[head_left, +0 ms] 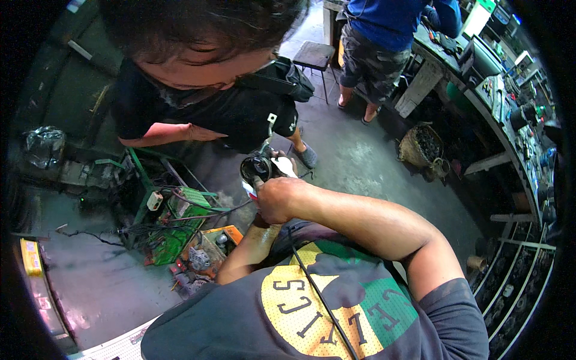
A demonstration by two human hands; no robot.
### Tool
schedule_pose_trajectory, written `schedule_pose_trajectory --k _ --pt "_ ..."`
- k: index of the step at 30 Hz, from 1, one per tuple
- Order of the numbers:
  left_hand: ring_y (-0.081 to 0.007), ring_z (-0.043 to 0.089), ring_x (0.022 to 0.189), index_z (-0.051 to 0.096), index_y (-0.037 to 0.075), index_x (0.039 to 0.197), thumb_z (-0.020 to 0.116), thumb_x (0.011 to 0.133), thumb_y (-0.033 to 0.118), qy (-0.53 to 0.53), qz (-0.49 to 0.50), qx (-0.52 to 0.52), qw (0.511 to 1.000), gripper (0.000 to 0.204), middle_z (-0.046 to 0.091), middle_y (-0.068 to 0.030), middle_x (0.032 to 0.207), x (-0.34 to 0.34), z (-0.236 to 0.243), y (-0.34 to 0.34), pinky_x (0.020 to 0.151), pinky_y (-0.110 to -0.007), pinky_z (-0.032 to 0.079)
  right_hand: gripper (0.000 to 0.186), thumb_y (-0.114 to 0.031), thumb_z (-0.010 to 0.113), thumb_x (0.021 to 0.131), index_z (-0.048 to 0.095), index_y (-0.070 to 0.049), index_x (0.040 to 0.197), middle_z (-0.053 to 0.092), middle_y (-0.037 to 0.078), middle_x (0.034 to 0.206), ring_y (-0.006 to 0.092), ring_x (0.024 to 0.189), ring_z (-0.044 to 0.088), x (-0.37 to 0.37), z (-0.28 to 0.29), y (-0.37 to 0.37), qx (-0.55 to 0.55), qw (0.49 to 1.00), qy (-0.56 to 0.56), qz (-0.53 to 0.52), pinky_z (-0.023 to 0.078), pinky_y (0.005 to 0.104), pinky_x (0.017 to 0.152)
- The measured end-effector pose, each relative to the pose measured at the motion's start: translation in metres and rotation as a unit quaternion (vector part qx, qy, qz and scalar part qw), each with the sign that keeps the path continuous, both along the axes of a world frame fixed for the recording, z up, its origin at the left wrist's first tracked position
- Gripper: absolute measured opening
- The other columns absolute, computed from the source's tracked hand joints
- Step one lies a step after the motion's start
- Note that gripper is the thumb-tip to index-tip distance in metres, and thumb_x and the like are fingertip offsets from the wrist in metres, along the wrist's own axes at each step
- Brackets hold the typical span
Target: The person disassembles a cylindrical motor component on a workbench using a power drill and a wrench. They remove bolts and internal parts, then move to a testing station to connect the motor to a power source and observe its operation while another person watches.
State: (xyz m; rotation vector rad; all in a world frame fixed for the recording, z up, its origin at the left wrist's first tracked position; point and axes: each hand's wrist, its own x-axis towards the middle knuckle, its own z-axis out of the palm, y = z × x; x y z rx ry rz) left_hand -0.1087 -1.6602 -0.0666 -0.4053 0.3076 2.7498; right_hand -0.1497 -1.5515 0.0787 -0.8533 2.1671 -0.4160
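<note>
We stood on grey concrete floor [360, 162] in workshop; bench [510, 126] at right, one stool [314, 55], two other people. Our right hand [279, 198] clenched round dark round part [257, 167] over floor; left hand hidden, grip unclear.

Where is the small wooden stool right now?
In the head view, the small wooden stool stands at top centre on the concrete floor, just left of a standing person's camouflage shorts.

At the far left edge of the frame we see a small yellow rectangular box [30, 256] lying on a ledge. In the upper right corner we find a slanted bright white panel with a green top edge [480, 17], perhaps a screen or sign, above the cluttered workbench [480, 96].
</note>
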Motion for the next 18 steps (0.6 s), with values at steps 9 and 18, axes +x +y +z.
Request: schedule_pose_trajectory --k 9,18 --pt "-0.03 0.061 0.138 0.058 0.01 0.152 0.049 0.106 0.064 0.013 -0.02 -0.059 0.998 0.072 0.066 -0.012 0.146 0.005 -0.011 -0.008 0.12 -0.051 0.048 0.047 -0.023 0.063 0.097 0.068 0.0 0.138 0.078 0.022 0.126 0.037 0.121 0.074 0.004 -0.045 -0.01 -0.01 1.0 0.003 -0.015 0.059 0.0474 0.101" --pt "-0.0301 0.062 0.137 0.058 0.01 0.152 0.048 0.106 0.065 0.02 -0.032 -0.09 0.995 0.072 0.066 -0.0121 0.145 0.006 -0.018 -0.014 0.119 -0.051 0.048 0.032 -0.032 0.079 0.082 0.085 -0.011 0.106 0.082 0.016 0.114 0.0336 0.105 0.08 0.004 -0.041 -0.013 -0.056 0.996 0.062 0.039 0.064 0.0478 0.09"
